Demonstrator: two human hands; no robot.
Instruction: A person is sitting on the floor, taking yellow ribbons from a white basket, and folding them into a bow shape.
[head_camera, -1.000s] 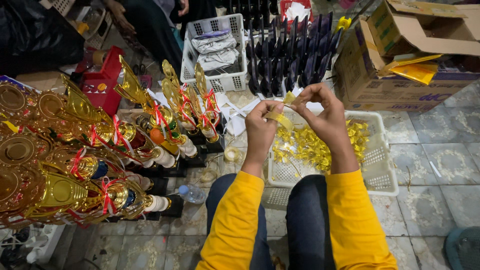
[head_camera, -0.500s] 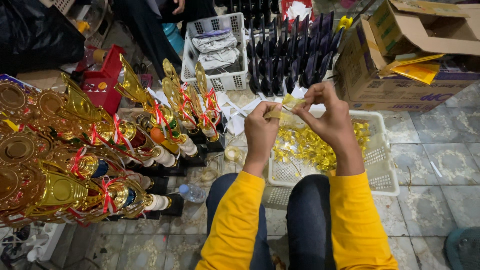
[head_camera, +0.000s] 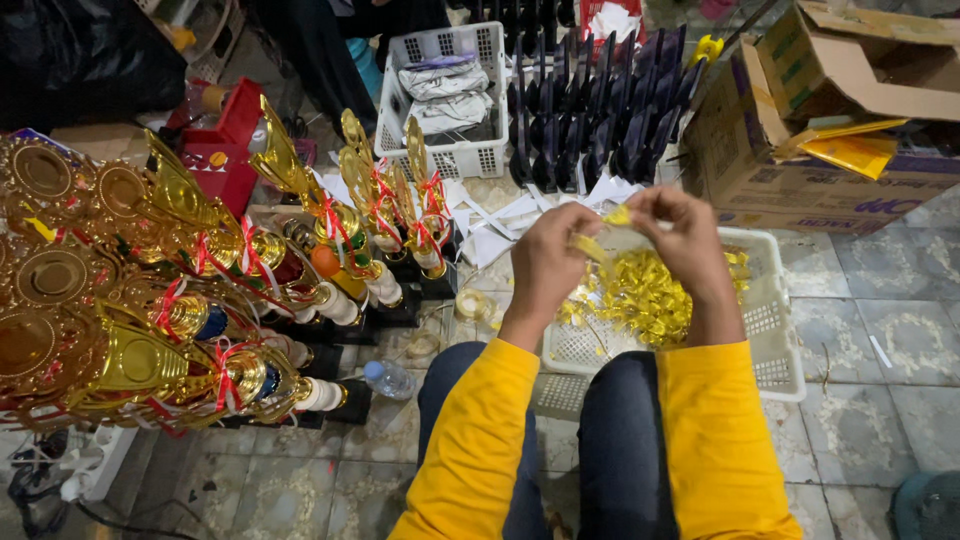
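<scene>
head view: both hands (head_camera: 620, 255) pinch what seems a gold piece (head_camera: 618, 216) above white basket (head_camera: 775, 345), trophies (head_camera: 180, 290) left.

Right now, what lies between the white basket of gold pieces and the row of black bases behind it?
In the head view, loose white paper sheets lie on the tiled floor between the white basket and the black bases; both hands hover above.

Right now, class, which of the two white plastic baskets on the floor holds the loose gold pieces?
The white basket directly under the hands, by the person's knees, holds the gold pieces. The other basket, farther off behind the trophies, holds grey-white bundles instead.
</scene>
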